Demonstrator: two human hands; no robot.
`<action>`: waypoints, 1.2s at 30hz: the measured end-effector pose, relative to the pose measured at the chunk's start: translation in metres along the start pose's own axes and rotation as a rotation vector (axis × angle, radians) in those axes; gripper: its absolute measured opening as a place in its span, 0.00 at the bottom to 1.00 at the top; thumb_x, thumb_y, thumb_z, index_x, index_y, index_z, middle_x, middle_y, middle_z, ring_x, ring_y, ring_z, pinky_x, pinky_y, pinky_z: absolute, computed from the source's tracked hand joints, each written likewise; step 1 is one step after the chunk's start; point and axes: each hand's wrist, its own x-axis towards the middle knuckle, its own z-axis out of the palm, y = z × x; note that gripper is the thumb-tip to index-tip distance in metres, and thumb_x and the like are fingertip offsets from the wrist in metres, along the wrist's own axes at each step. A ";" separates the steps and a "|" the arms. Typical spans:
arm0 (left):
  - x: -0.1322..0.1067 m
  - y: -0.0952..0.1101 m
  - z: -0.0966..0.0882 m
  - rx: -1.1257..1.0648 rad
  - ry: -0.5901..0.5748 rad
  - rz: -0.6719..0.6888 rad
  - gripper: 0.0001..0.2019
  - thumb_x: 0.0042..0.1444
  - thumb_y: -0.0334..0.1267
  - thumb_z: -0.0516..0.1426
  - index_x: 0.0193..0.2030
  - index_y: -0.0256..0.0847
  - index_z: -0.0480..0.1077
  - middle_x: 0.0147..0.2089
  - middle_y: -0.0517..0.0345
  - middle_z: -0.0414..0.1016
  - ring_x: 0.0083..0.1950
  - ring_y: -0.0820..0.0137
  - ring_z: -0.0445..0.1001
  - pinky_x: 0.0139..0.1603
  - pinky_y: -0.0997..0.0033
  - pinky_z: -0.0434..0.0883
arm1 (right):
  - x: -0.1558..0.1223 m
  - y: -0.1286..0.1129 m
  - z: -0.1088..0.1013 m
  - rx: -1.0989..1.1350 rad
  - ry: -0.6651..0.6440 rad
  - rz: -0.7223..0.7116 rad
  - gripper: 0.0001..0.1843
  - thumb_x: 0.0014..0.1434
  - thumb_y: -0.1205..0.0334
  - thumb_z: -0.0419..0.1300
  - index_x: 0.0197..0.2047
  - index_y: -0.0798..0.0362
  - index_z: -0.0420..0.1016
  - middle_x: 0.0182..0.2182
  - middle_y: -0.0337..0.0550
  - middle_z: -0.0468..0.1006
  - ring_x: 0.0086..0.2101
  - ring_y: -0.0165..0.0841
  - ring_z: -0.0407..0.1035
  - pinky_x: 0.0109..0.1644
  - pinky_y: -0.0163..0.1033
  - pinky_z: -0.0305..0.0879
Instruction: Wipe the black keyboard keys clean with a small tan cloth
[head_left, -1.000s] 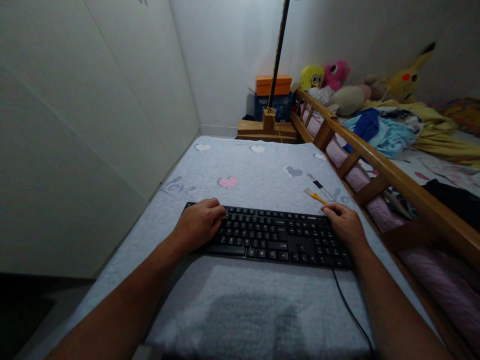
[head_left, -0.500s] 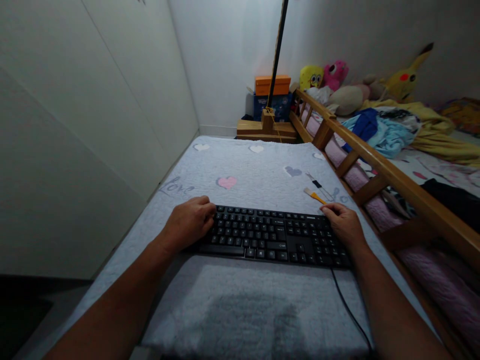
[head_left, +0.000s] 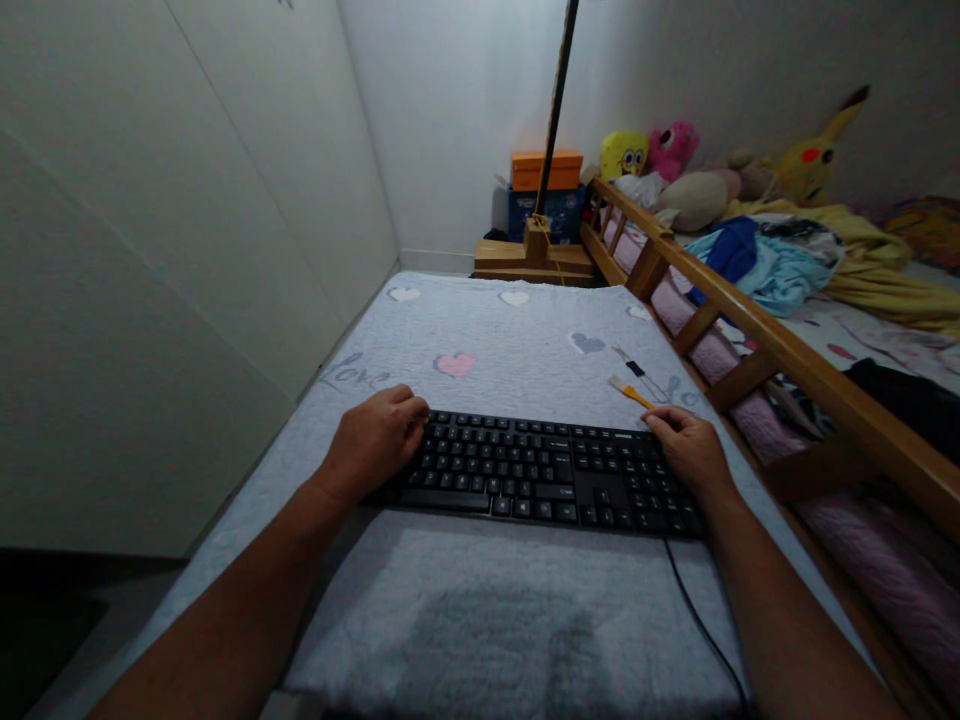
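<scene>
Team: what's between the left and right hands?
The keyboard, seen in the head view: it spans the gap, with the left hand at one end and the right hand at the other.

Room runs over the cover (head_left: 510, 330) beyond the keyboard (head_left: 510, 465); rightward, the brush (head_left: 635, 394) and the seemingly higher rail (head_left: 810, 353) obstruct.
</scene>
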 end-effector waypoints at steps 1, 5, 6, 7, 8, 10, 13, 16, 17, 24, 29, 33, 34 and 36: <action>0.000 0.003 0.003 -0.053 0.029 0.035 0.09 0.62 0.34 0.53 0.39 0.41 0.75 0.41 0.54 0.76 0.40 0.66 0.74 0.35 0.69 0.67 | 0.000 0.000 0.000 -0.002 -0.001 0.000 0.18 0.48 0.47 0.60 0.30 0.52 0.80 0.29 0.45 0.81 0.34 0.41 0.73 0.44 0.44 0.65; 0.001 0.020 0.012 -0.211 0.107 0.197 0.09 0.64 0.33 0.52 0.40 0.41 0.75 0.41 0.54 0.77 0.41 0.67 0.75 0.43 0.67 0.72 | 0.000 0.001 0.000 0.013 0.004 -0.019 0.16 0.48 0.47 0.60 0.29 0.51 0.80 0.30 0.44 0.82 0.35 0.41 0.73 0.45 0.43 0.66; 0.001 0.024 0.014 -0.227 0.111 0.226 0.09 0.65 0.33 0.52 0.40 0.41 0.75 0.40 0.53 0.77 0.41 0.67 0.75 0.43 0.67 0.72 | 0.000 0.001 0.001 0.018 0.007 -0.023 0.16 0.49 0.48 0.60 0.29 0.51 0.80 0.29 0.44 0.82 0.35 0.41 0.73 0.45 0.43 0.66; 0.002 0.027 0.016 -0.234 0.112 0.248 0.09 0.65 0.33 0.52 0.41 0.41 0.75 0.40 0.53 0.77 0.41 0.67 0.75 0.43 0.67 0.72 | 0.000 0.001 0.001 0.020 0.009 -0.025 0.16 0.49 0.48 0.60 0.29 0.51 0.80 0.30 0.44 0.82 0.35 0.41 0.73 0.44 0.43 0.66; 0.002 0.029 0.018 -0.236 0.110 0.260 0.10 0.65 0.33 0.52 0.41 0.41 0.75 0.40 0.53 0.77 0.41 0.67 0.75 0.43 0.66 0.72 | 0.000 0.001 0.001 0.019 0.009 -0.025 0.16 0.49 0.48 0.60 0.29 0.51 0.80 0.30 0.44 0.82 0.35 0.41 0.73 0.44 0.43 0.66; 0.002 0.031 0.021 -0.231 0.103 0.267 0.10 0.66 0.34 0.52 0.40 0.40 0.75 0.40 0.53 0.76 0.41 0.67 0.75 0.43 0.66 0.72 | 0.000 0.001 0.001 0.015 0.009 -0.019 0.16 0.49 0.48 0.60 0.29 0.52 0.80 0.30 0.44 0.82 0.35 0.41 0.73 0.44 0.43 0.66; 0.003 0.029 0.023 -0.219 0.084 0.251 0.10 0.67 0.37 0.52 0.40 0.40 0.75 0.40 0.53 0.76 0.41 0.67 0.75 0.43 0.66 0.72 | 0.000 0.000 0.001 0.011 0.007 -0.004 0.17 0.48 0.47 0.60 0.30 0.52 0.80 0.29 0.44 0.81 0.35 0.41 0.73 0.44 0.43 0.66; 0.003 0.028 0.022 -0.213 0.061 0.240 0.10 0.67 0.37 0.53 0.40 0.41 0.75 0.39 0.53 0.76 0.41 0.67 0.74 0.43 0.67 0.72 | 0.000 -0.001 0.000 0.006 0.009 -0.004 0.17 0.48 0.47 0.60 0.29 0.52 0.80 0.30 0.44 0.81 0.35 0.41 0.73 0.44 0.43 0.66; 0.003 0.028 0.021 -0.211 0.054 0.240 0.10 0.67 0.36 0.53 0.39 0.41 0.75 0.39 0.53 0.76 0.41 0.67 0.74 0.43 0.67 0.72 | 0.000 -0.001 0.000 0.002 0.009 -0.008 0.17 0.48 0.47 0.60 0.29 0.52 0.80 0.30 0.44 0.81 0.35 0.41 0.73 0.44 0.43 0.66; 0.003 0.024 0.015 -0.150 0.031 0.217 0.12 0.66 0.34 0.51 0.37 0.41 0.76 0.38 0.53 0.76 0.39 0.67 0.74 0.42 0.67 0.71 | 0.001 0.004 0.001 -0.001 0.002 -0.025 0.16 0.49 0.48 0.60 0.30 0.52 0.80 0.30 0.44 0.82 0.35 0.41 0.73 0.44 0.43 0.66; 0.000 0.017 0.010 -0.094 0.003 0.166 0.11 0.65 0.35 0.52 0.36 0.42 0.75 0.37 0.54 0.75 0.38 0.67 0.73 0.38 0.69 0.69 | 0.001 0.003 0.001 0.001 0.009 -0.016 0.17 0.48 0.47 0.60 0.30 0.52 0.80 0.30 0.45 0.82 0.35 0.41 0.73 0.45 0.44 0.66; -0.001 0.017 0.005 -0.048 -0.025 0.126 0.11 0.64 0.35 0.52 0.35 0.43 0.76 0.37 0.55 0.75 0.38 0.66 0.73 0.36 0.70 0.67 | 0.000 0.000 0.000 0.001 0.000 0.007 0.18 0.47 0.47 0.60 0.30 0.53 0.81 0.31 0.46 0.81 0.35 0.42 0.73 0.45 0.44 0.66; -0.001 0.017 0.004 -0.043 -0.032 0.115 0.11 0.65 0.36 0.52 0.35 0.43 0.76 0.37 0.55 0.75 0.38 0.66 0.73 0.36 0.70 0.67 | 0.000 -0.001 0.000 0.002 0.001 0.009 0.18 0.47 0.47 0.59 0.30 0.53 0.81 0.30 0.46 0.81 0.35 0.42 0.73 0.45 0.44 0.66; -0.001 0.017 0.003 -0.034 -0.042 0.088 0.12 0.65 0.37 0.52 0.36 0.43 0.76 0.38 0.55 0.76 0.38 0.67 0.74 0.35 0.70 0.67 | -0.001 -0.002 0.000 0.005 0.002 0.010 0.18 0.47 0.47 0.59 0.30 0.53 0.80 0.30 0.45 0.81 0.35 0.42 0.73 0.44 0.44 0.65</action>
